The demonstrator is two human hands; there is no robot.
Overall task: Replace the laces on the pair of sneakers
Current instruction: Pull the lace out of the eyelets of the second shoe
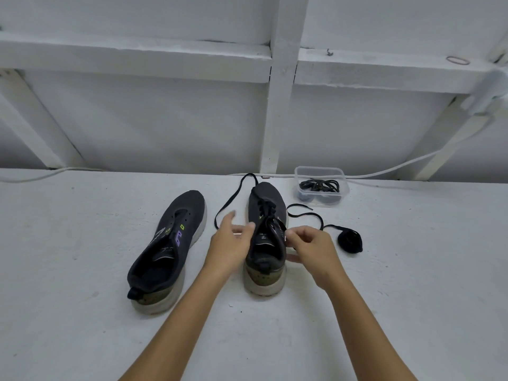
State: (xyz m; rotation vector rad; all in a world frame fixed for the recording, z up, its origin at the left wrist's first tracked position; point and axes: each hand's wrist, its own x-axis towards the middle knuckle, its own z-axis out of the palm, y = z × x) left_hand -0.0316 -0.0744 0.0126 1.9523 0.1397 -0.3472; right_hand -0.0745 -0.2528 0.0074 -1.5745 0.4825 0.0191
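Two dark sneakers stand on a white tabletop [82, 339]. The left sneaker [167, 248], at nine o'clock, has no lace. The right sneaker [266, 237], at centre, is partly laced. The left hand [229, 239] rests relaxed against its side, while the right hand [308, 243] pinches the black lace [303, 214]. Best done by steadying the shoe and pulling both ends even.

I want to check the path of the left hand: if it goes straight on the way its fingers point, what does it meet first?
Probably the loose black lace just beyond the left hand, lying beside the laced dark sneaker; depth is unclear.
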